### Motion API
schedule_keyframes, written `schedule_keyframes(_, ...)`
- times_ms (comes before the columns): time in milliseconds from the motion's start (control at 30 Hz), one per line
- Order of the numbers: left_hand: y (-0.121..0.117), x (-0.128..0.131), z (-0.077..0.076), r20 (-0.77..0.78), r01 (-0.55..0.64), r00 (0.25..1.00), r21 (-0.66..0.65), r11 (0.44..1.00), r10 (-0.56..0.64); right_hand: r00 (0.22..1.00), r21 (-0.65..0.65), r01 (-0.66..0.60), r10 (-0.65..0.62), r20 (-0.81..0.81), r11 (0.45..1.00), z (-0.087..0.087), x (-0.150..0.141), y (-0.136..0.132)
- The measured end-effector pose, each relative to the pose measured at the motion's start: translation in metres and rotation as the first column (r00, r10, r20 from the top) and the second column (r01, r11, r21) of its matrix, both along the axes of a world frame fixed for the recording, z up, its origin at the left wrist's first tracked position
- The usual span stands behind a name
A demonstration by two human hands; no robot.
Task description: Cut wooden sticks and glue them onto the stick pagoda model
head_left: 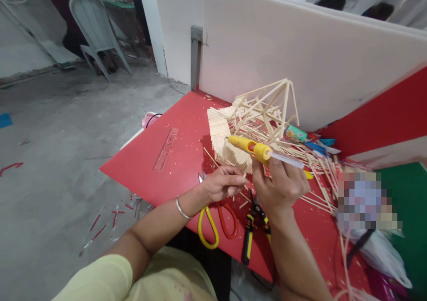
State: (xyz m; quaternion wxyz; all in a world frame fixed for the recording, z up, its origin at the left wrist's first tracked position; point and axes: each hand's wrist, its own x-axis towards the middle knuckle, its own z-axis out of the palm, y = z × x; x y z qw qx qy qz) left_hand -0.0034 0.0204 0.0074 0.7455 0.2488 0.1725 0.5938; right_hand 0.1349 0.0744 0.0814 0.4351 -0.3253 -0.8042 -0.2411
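My right hand is wrapped round a yellow glue gun, with a clear glue stick poking out of its back end. The gun's nozzle points left, over a ribbed structure of pale wooden sticks. Just left of it, my left hand pinches a small piece of wooden stick between thumb and fingers. Behind both hands rises an open frame of glued sticks. Under my left wrist lie scissors with one yellow and one red handle. Black-and-yellow pliers rest beside my right forearm.
A clear ruler lies on the red table. Loose sticks, a green packet and plastic bags crowd the right side. A white panel stands behind. A chair and a person are at the far left.
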Motion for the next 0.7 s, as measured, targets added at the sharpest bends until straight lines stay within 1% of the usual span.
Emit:
schedule_keyframes(167, 0.000, 0.000, 0.001, -0.005, -0.015, 1.000, 0.021, 1.000, 0.015, 0.999, 0.000, 0.023, -0.023, 0.023, 1.000, -0.007, 0.001, 0.003)
schedule_keyframes(267, -0.001, -0.001, 0.002, -0.008, -0.024, 1.000, 0.056, 0.998, 0.024, 0.998, -0.018, 0.051, -0.051, 0.022, 0.999, -0.006, 0.013, 0.006)
schedule_keyframes(333, -0.001, -0.001, 0.003, -0.005, -0.025, 1.000, 0.066, 0.997, 0.026, 0.996, -0.056, 0.084, -0.083, 0.015, 0.995, 0.001, 0.025, 0.006)
schedule_keyframes(400, -0.001, -0.001, 0.003, -0.007, -0.025, 1.000, 0.061, 0.998, 0.026, 0.992, -0.099, 0.125, -0.122, 0.034, 0.987, 0.012, 0.038, 0.004)
schedule_keyframes(467, -0.001, -0.001, 0.004, -0.019, -0.019, 1.000, 0.049, 0.999, 0.020, 0.985, -0.093, 0.158, -0.151, 0.079, 0.983, 0.024, 0.048, 0.000)
schedule_keyframes(567, 0.000, 0.001, 0.004, -0.032, -0.004, 0.999, 0.038, 0.999, 0.005, 0.974, -0.093, 0.197, -0.185, 0.128, 0.976, 0.038, 0.055, -0.008)
schedule_keyframes(700, 0.001, 0.002, 0.002, -0.042, 0.011, 0.999, 0.028, 1.000, -0.010, 0.968, -0.128, 0.215, -0.194, 0.156, 0.968, 0.044, 0.056, -0.017)
